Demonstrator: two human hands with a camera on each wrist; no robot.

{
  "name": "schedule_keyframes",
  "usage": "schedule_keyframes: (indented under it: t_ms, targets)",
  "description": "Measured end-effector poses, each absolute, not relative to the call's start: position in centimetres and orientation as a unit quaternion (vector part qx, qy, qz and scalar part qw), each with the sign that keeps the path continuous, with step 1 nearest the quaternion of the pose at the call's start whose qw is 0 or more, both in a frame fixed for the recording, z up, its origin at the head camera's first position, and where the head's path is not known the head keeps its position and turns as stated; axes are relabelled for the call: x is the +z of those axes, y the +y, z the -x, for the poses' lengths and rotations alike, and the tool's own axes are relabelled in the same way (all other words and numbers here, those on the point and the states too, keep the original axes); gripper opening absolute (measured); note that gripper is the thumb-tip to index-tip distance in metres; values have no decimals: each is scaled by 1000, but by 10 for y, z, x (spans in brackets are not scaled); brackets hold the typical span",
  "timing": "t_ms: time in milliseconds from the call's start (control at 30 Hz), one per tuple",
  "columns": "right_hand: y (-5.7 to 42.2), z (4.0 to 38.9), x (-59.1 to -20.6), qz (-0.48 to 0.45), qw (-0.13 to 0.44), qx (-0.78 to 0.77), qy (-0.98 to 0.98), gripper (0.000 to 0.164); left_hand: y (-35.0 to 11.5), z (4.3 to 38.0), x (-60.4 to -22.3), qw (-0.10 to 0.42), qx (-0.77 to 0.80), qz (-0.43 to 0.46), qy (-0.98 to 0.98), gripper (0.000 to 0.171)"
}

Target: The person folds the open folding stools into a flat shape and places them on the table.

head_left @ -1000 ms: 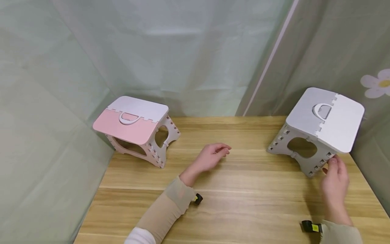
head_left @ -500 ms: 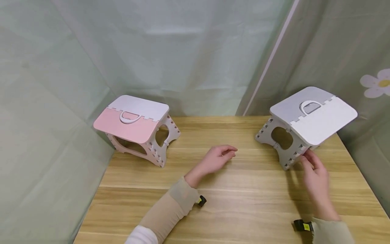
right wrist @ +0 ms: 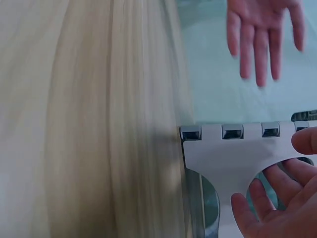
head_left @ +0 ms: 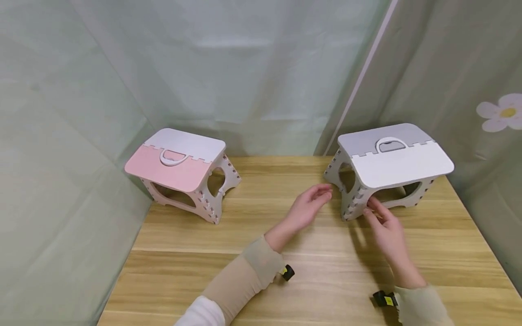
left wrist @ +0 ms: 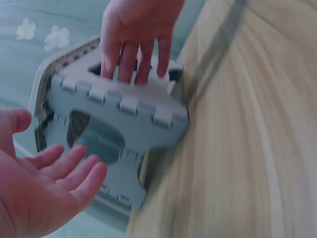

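Observation:
A grey-and-white folding stool (head_left: 403,167) stands unfolded on the right of the wooden table, its carry handle up on the seat. My right hand (head_left: 387,233) grips its near-left leg, fingers reaching into the cut-out under the seat. In the right wrist view the thumb (right wrist: 306,141) lies over the toothed leg edge, with the other fingers at the opening. My left hand (head_left: 307,208) hovers by the stool's left side, fingers loosely extended and holding nothing. The left wrist view shows this left hand (left wrist: 49,193) palm up in front of the leg panel.
A pink-and-white folding stool (head_left: 179,175) stands unfolded at the table's back left. Pale green curtains (head_left: 253,68) hang behind and beside the wooden table (head_left: 195,267). The right curtain bears a white flower (head_left: 493,112). A small black camera sits on each wrist.
The grey-and-white stool has moved left and turned, its white half now facing the front. My right hand travelled left with it. My left hand moved right, closer to that stool.

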State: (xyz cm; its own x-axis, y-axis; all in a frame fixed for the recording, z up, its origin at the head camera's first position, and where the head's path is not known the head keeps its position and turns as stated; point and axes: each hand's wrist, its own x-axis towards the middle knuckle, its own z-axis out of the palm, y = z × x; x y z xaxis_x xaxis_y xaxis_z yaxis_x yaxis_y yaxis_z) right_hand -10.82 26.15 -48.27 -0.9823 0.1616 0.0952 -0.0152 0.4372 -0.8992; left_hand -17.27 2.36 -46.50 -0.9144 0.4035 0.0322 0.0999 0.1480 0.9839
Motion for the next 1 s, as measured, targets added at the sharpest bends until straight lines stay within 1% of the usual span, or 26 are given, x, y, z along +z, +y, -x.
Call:
schedule_keyframes:
  t_ms: [133,267,400,567,833,1000]
  targets:
    - [246,111,-483,30,70,542,-837,48,34,173,-456,126,670,-136,719,58]
    - [232,113,-483,11,55,541,-839,49,38,174,-449,120,681,-106,714,65]
    - [221,113,-483,-5,44,535,-844,50,37,175,-445,120,692,-86,706,65]
    - [213,112,-485,-16,47,540,-840,50,33,177,-444,120,700,-75,700,63]
    - [204,113,-485,-22,33,558,-829,50,30,180,-446,121,709,-82,689,64]
    - [202,114,-486,-24,35,557,-829,49,30,181,-446,119,708,-83,691,65]
